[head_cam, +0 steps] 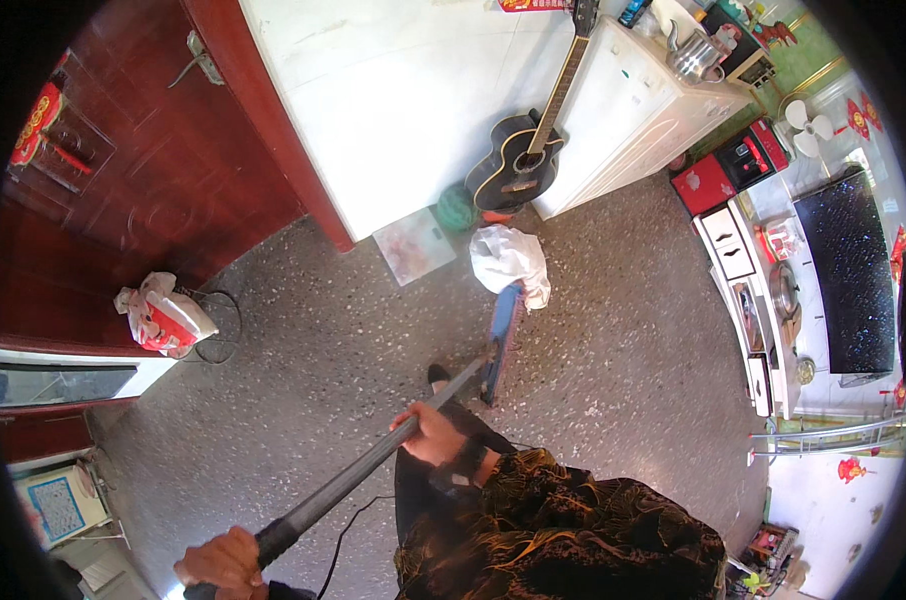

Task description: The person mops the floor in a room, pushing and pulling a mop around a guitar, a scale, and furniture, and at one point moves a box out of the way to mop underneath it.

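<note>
A broom with a grey pole [359, 463] slants across the floor. My left hand [224, 561] is closed around the dark grip at its upper end. Farther down the pole, my right hand [432, 436] holds it, the forearm in a dark patterned sleeve. The blue broom head [504, 319] with reddish bristles lies on the speckled floor. Its far end meets or overlaps a crumpled white bag [507, 259]; the exact contact cannot be told. Part of a dark shoe [438, 374] shows left of the broom head.
A black acoustic guitar [524, 169] leans by a white cabinet [610, 112], near a green round object [456, 208] and a flat glass-like panel [415, 245]. A red-and-white bag [169, 319] and cable lie by the red door [145, 157]. A white TV stand [734, 255] stands right.
</note>
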The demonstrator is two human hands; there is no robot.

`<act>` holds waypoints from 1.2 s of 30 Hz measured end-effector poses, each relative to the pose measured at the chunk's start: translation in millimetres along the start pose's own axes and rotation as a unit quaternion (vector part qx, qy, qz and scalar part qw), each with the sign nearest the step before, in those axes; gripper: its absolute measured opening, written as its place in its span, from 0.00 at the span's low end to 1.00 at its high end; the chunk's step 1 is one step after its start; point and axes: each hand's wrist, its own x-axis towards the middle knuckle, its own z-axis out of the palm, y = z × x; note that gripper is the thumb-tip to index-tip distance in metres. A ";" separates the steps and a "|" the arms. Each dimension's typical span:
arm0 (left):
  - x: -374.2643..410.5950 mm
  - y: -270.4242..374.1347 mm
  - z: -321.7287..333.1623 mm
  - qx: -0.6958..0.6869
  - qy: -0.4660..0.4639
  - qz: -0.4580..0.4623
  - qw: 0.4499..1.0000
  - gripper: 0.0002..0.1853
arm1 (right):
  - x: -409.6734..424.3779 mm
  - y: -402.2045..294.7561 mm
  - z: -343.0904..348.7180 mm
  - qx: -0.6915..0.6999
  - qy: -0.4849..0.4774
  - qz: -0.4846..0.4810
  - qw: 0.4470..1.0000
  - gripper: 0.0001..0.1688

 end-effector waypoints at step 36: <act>168.7 -129.6 113.7 -0.077 -0.248 -0.103 0.960 0.05 | 108.1 -181.4 -30.5 -0.106 0.027 -0.260 0.959 0.08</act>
